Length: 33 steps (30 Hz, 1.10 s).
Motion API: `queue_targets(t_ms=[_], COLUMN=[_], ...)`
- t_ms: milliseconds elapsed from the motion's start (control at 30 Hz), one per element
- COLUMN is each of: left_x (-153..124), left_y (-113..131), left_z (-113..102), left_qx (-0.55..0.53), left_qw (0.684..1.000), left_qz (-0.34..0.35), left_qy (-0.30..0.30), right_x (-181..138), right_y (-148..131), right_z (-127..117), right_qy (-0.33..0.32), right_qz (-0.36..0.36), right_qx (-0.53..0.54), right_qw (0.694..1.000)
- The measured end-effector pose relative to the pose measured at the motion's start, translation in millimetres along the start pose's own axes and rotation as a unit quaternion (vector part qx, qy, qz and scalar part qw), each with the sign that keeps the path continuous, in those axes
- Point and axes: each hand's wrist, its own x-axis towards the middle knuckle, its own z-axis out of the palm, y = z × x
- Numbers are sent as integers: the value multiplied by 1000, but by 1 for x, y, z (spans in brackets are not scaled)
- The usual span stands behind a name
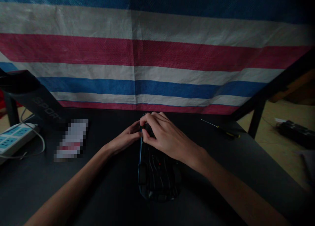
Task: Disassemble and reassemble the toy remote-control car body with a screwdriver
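Observation:
A dark toy car [157, 176] lies upside down on the black table, its underside and wheels facing up and a small red spot near its middle. At the car's far left side, my left hand [128, 135] grips the edge with its fingers closed. My right hand [159, 131] is bent over the far end, thumb and fingers pinched at the far left wheel area. What exactly sits between those fingertips is hidden in shadow. A screwdriver [222, 129] with a thin metal shaft rests on the table to the right.
To the left are a white power strip [17, 135] with a cable, a dark item marked SPORT [46, 103], and a blurred-out white and red item [72, 139]. A striped sheet [172, 55] hangs behind the black table [105, 190]. Beyond its right edge lies a dark object [295, 132].

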Motion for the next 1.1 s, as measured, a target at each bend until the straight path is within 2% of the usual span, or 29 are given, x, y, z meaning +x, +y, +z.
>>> queue_targets(t_ms=[167,267,367,733,967,1100], left_x=[-1,0,1,1,1,1], left_y=[3,2,1,-2,2,1], left_z=[3,3,2,1,5,5], left_qx=[-13,-14,-26,-43,-26,-15], left_qw=[1000,1000,1000,999,999,1000], left_qz=[-5,6,-3,-4,14,-2], left_qy=[-12,-26,-8,-2,-17,-8], right_x=[0,-1,-3,6,17,20], right_y=[-6,-8,-7,-10,-5,-9], right_z=[-12,-15,-15,-1,8,11], right_qy=[-24,-17,-9,-4,-15,9], right_qz=[-2,-1,13,51,94,102], right_qx=[33,51,69,207,354,338], right_qw=[999,999,998,977,930,935])
